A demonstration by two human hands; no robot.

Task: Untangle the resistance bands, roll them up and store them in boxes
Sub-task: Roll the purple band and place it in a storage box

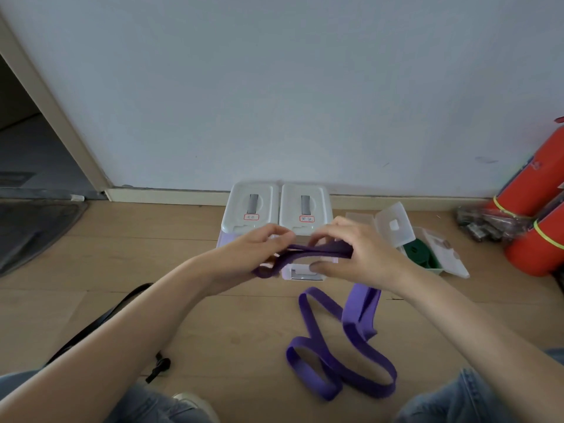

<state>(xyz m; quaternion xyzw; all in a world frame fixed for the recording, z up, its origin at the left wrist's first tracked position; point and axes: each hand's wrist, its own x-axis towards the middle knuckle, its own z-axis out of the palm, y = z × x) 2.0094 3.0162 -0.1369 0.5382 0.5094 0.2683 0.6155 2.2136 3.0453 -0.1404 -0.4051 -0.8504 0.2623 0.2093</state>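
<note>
A purple resistance band [341,355] lies in loose loops on the wooden floor, and one end rises between my hands. My left hand [253,254] pinches the band's end with curled fingers. My right hand [351,251] grips the same stretch just to the right, thumb underneath. Behind my hands stand two closed boxes with grey-white lids [251,209] [305,209] on a lilac base. A green rolled band [419,251] sits in an open clear box [393,224] to the right.
A black strap [100,322] lies on the floor at the left near my knee. Red rolled mats [534,184] lean at the right wall beside a dark bundle [485,222]. A dark doormat [33,230] lies at the far left by a doorway.
</note>
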